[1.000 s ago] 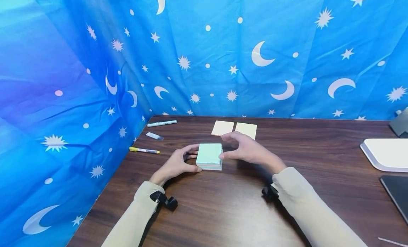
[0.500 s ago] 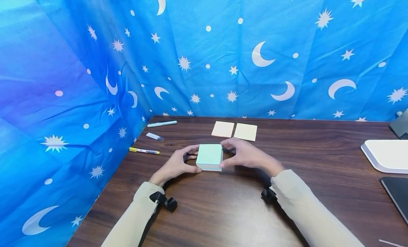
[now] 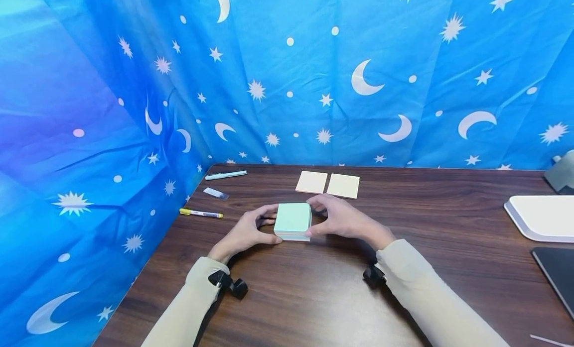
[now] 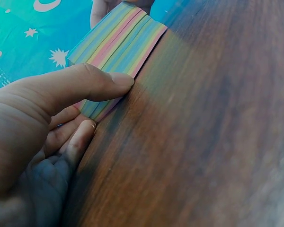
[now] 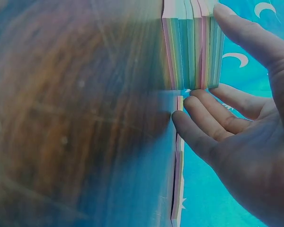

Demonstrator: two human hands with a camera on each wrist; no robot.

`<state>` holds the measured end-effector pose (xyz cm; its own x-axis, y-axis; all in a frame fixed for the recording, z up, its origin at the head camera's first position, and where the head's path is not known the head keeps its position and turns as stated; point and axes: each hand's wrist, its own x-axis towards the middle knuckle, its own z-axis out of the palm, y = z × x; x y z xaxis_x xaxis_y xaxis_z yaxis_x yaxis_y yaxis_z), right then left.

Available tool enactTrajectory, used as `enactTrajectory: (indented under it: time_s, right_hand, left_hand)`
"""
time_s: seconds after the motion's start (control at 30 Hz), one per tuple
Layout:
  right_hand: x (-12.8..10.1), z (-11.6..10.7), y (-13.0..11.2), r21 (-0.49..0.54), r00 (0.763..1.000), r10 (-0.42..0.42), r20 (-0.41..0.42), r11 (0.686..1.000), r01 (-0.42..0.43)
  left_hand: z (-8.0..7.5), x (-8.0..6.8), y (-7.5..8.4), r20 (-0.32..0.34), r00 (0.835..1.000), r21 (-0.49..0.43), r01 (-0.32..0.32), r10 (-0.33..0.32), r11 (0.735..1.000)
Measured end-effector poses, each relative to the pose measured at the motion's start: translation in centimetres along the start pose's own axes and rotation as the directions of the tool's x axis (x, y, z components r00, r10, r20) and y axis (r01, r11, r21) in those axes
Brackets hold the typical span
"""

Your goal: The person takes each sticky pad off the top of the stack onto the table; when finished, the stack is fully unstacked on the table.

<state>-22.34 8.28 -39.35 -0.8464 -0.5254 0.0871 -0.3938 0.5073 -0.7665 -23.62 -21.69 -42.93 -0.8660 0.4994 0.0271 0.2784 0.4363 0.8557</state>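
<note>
- Setting: dark wood-grain table [image 3: 314, 297], boxed in at back and left by a blue cloth backdrop [image 3: 314, 63] printed with moons and stars.
- Left hand [image 3: 244, 233]: thumb lay along the near lower edge of the sticky-note block [image 3: 293, 221], the other fingers curled against its left side. The left wrist view showed the thumb tip pressed on the striped paper edge, so the hand gripped the block.
- Right hand [image 3: 345, 218]: thumb on the near right corner, fingers wrapped over the far right edge, pinching the upper part of the block.
- Block sat flat on the table, mid-surface, between both hands; mint top sheet, multicoloured layers below.
- Judgement: keep the left grip low and steady as an anchor; let the right fingertips work only the top layers, so the stack does not skew.
- Beyond: two loose notes [image 3: 327, 184] lay just behind; two pens [image 3: 202, 213] well to the left.
</note>
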Motion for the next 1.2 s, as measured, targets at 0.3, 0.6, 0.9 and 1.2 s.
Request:
enactTrajectory:
  time_s: [0.3, 0.6, 0.9, 1.2]
  right_hand:
    - [0.1, -0.1, -0.3, -0.023, 1.000, 0.008, -0.014, 1.000, -0.008]
    - [-0.2, -0.6, -0.1, -0.021, 1.000, 0.006, -0.031, 1.000, -0.007]
    - [-0.3, -0.6, -0.1, -0.017, 0.999, 0.022, -0.040, 1.000, -0.022]
    - [-1.1, -1.6, 0.4, 0.009, 0.996, 0.040, -0.083, 0.999, -0.039]
  left_hand:
    - [-0.2, 0.0, 0.0, -0.006, 1.000, -0.006, -0.002, 0.002, 1.000]
    - [-0.1, 0.4, 0.4, 0.001, 1.000, -0.001, -0.010, 0.010, 1.000]
    - [-0.1, 0.1, 0.1, 0.007, 1.000, -0.011, -0.009, 0.009, 1.000]
    - [0.0, -0.2, 0.1, 0.007, 1.000, -0.021, -0.001, 0.001, 1.000]
